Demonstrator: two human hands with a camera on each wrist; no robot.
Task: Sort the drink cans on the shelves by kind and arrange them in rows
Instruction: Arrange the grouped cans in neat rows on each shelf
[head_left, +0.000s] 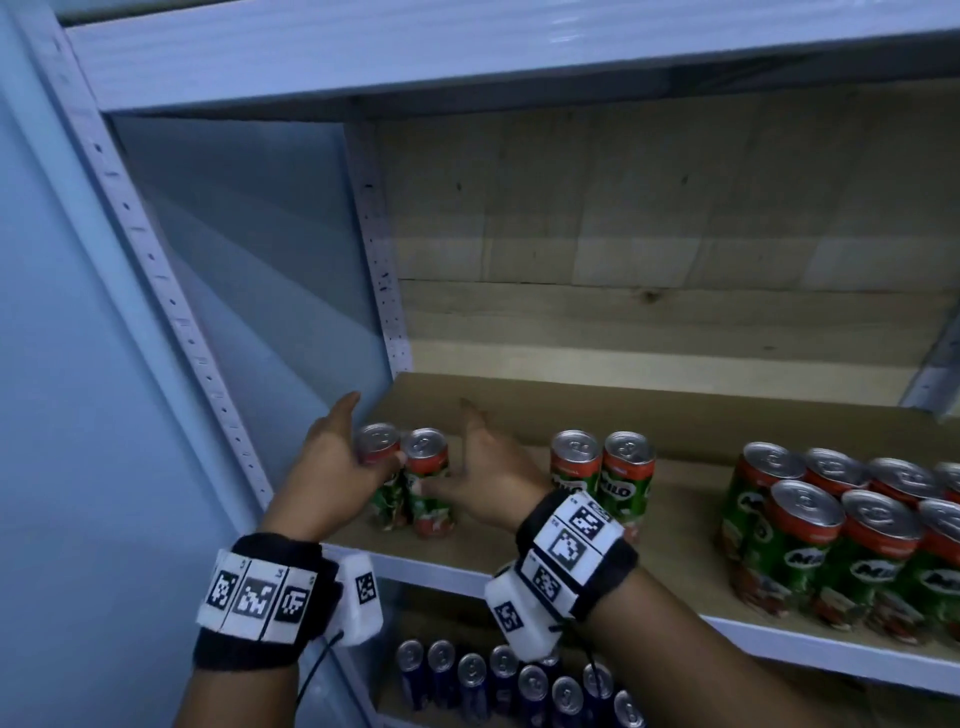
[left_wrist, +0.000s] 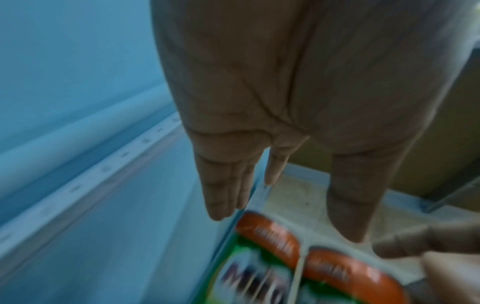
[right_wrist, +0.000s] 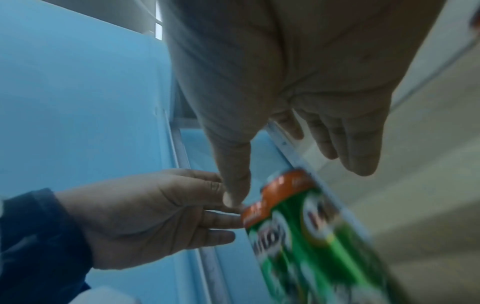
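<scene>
Two bare hands reach into a metal shelf unit and bracket a pair of Milo cans (head_left: 408, 480) that stand upright, side by side and touching, at the left end of the shelf board (head_left: 691, 545). The left hand (head_left: 332, 467) lies flat against the outer side of the left can, fingers straight and together, thumb across the can's upper front. The right hand (head_left: 491, 475) is also spread flat, palm toward the right can, thumb touching its front lower down; whether the palm itself presses the can cannot be told. Neither hand is wrapped round a can.

The step appears to be squaring this pair into a neat row. To do it well, both palms should press inward evenly and low on the cans, since they are tall and narrow and could tip if pushed near the rims. Sliding them together keeps them aligned.

Just beyond the right wrist stand two more Milo cans (head_left: 602, 478), near the first pair but apart from it. Farther out on the right-hand side is a larger cluster of Milo cans (head_left: 841, 540) in close rows. Below both wrists, on the lower shelf, stand dark blue cans (head_left: 498, 680) with silver tops; their brand is unreadable.
</scene>
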